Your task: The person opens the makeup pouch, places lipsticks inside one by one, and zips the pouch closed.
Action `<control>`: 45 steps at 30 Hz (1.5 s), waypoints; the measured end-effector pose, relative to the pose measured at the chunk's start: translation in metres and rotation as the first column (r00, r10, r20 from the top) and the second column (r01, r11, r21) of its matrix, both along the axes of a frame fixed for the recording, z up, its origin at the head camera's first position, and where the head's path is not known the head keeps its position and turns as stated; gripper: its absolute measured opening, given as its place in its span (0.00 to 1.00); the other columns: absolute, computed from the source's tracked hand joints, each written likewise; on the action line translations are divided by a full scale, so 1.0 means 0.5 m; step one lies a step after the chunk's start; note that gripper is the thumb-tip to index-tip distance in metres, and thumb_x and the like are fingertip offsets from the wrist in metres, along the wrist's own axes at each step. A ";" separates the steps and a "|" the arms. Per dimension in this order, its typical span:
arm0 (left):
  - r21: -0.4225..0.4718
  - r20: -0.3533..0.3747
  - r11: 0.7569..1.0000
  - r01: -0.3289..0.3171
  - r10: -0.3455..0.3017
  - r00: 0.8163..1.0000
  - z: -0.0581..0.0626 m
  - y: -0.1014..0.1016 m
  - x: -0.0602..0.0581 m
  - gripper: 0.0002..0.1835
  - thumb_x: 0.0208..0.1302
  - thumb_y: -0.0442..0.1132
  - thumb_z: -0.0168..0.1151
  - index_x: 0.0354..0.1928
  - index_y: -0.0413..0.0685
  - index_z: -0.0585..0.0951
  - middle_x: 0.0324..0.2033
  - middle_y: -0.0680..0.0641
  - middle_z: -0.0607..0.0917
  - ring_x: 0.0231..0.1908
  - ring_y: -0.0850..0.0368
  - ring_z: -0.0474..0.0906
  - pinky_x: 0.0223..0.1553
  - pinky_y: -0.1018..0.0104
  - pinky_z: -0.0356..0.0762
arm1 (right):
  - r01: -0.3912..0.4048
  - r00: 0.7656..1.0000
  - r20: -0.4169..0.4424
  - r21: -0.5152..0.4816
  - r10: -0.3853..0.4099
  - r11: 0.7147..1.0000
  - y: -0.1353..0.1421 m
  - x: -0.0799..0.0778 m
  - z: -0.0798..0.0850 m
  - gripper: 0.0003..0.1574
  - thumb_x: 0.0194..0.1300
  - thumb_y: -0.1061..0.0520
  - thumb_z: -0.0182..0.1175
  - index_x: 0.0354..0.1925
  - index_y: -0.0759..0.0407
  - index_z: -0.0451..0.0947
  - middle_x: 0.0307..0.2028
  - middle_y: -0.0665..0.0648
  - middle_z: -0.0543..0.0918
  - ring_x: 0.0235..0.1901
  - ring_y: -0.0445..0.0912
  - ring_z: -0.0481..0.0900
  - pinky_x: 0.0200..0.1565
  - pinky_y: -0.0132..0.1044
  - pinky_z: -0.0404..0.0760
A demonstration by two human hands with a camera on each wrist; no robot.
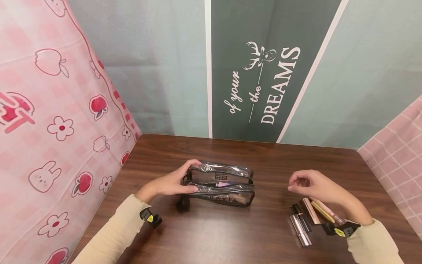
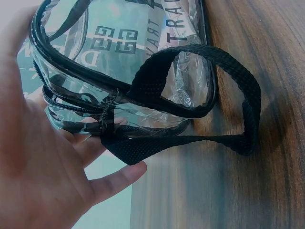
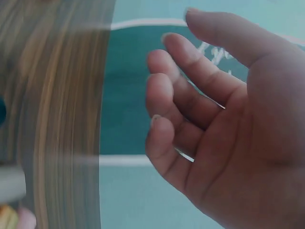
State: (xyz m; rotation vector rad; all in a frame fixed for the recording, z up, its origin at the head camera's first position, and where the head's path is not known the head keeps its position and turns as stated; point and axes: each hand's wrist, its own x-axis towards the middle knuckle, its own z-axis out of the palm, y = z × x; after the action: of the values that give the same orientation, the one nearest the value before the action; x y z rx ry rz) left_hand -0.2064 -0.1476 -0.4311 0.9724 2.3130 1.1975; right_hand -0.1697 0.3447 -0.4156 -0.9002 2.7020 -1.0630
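A clear cosmetic bag (image 1: 242, 198) with black piping and printed lettering lies on the table, its zipped top parted. My left hand (image 1: 171, 181) holds its left end, thumb on the near side and fingers on the far side. Inside the bag, a pinkish-purple slim item (image 1: 225, 184) shows through the plastic. From the held end, a black strap (image 2: 252, 114) loops out over the table. Off to the right, my right hand (image 1: 313, 185) hovers with fingers loosely bent and nothing in them, as the right wrist view (image 3: 214, 114) confirms.
Below my right hand lie a silver tube (image 1: 300, 231), a black tube (image 1: 304, 220), a rose-gold tube (image 1: 311, 211) and gold and pink tubes (image 1: 323, 211). The brown wooden table (image 1: 263, 234) meets hanging printed cloths at the back and sides.
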 end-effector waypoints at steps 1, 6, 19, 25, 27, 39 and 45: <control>0.001 -0.003 1.000 0.001 -0.001 1.000 0.000 0.000 0.000 0.40 0.68 0.46 0.68 0.73 0.60 0.55 0.70 0.48 0.62 0.72 0.50 0.58 0.69 0.41 0.57 | -0.004 1.000 0.013 -0.001 0.004 1.000 0.011 0.001 -0.001 0.11 0.65 0.61 0.70 0.36 0.44 0.81 0.28 0.43 0.81 0.27 0.37 0.76 0.28 0.32 0.75; 0.003 -0.007 1.000 0.004 -0.004 1.000 0.003 0.001 -0.001 0.40 0.67 0.46 0.69 0.73 0.59 0.56 0.70 0.48 0.62 0.71 0.50 0.58 0.69 0.42 0.57 | -0.051 0.995 0.084 0.001 0.051 0.999 0.055 0.007 -0.010 0.11 0.65 0.63 0.68 0.37 0.47 0.80 0.27 0.45 0.81 0.25 0.36 0.74 0.27 0.32 0.73; -0.013 0.002 1.000 -0.003 0.004 1.000 0.008 0.001 0.002 0.40 0.67 0.47 0.69 0.73 0.58 0.56 0.70 0.47 0.62 0.71 0.49 0.58 0.69 0.42 0.58 | -0.205 0.863 0.475 0.024 0.169 0.978 0.029 0.041 -0.037 0.18 0.65 0.58 0.69 0.19 0.60 0.78 0.15 0.39 0.74 0.14 0.29 0.69 0.17 0.29 0.70; -0.008 0.000 1.000 -0.002 0.002 1.000 0.008 0.001 0.002 0.40 0.67 0.47 0.69 0.73 0.59 0.56 0.71 0.47 0.62 0.72 0.50 0.57 0.69 0.42 0.57 | -0.158 0.874 0.485 0.190 0.047 0.969 0.001 0.049 -0.038 0.19 0.61 0.53 0.71 0.17 0.58 0.80 0.12 0.42 0.76 0.13 0.34 0.71 0.17 0.31 0.70; -0.007 0.000 1.000 0.000 0.000 1.000 0.006 0.000 0.001 0.40 0.67 0.47 0.69 0.73 0.59 0.56 0.70 0.47 0.62 0.72 0.50 0.57 0.69 0.42 0.57 | -0.125 0.886 0.464 0.266 -0.013 0.956 -0.004 0.051 -0.036 0.20 0.59 0.51 0.73 0.16 0.56 0.80 0.11 0.44 0.76 0.12 0.36 0.71 0.18 0.32 0.71; -0.001 -0.005 1.000 -0.001 0.001 1.000 0.005 0.001 0.001 0.40 0.67 0.46 0.69 0.73 0.59 0.56 0.70 0.47 0.62 0.71 0.50 0.58 0.69 0.42 0.58 | 0.011 0.938 0.281 0.559 -0.202 0.829 -0.045 0.071 -0.039 0.28 0.39 0.41 0.81 0.13 0.48 0.71 0.13 0.42 0.71 0.16 0.39 0.67 0.21 0.35 0.66; -0.006 -0.003 1.000 -0.002 0.002 1.000 0.005 0.001 0.001 0.40 0.66 0.46 0.69 0.72 0.60 0.56 0.69 0.48 0.63 0.70 0.50 0.59 0.68 0.43 0.58 | 0.066 0.962 0.155 0.662 -0.223 0.746 -0.068 0.081 -0.044 0.28 0.31 0.42 0.83 0.12 0.47 0.71 0.16 0.43 0.72 0.20 0.41 0.68 0.24 0.40 0.68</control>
State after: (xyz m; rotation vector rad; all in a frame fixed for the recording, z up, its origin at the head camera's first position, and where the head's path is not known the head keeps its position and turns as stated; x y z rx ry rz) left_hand -0.2058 -0.1470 -0.4284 0.9706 2.3192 1.1903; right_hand -0.1293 0.3106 -0.4377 -0.4092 2.6570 -0.1458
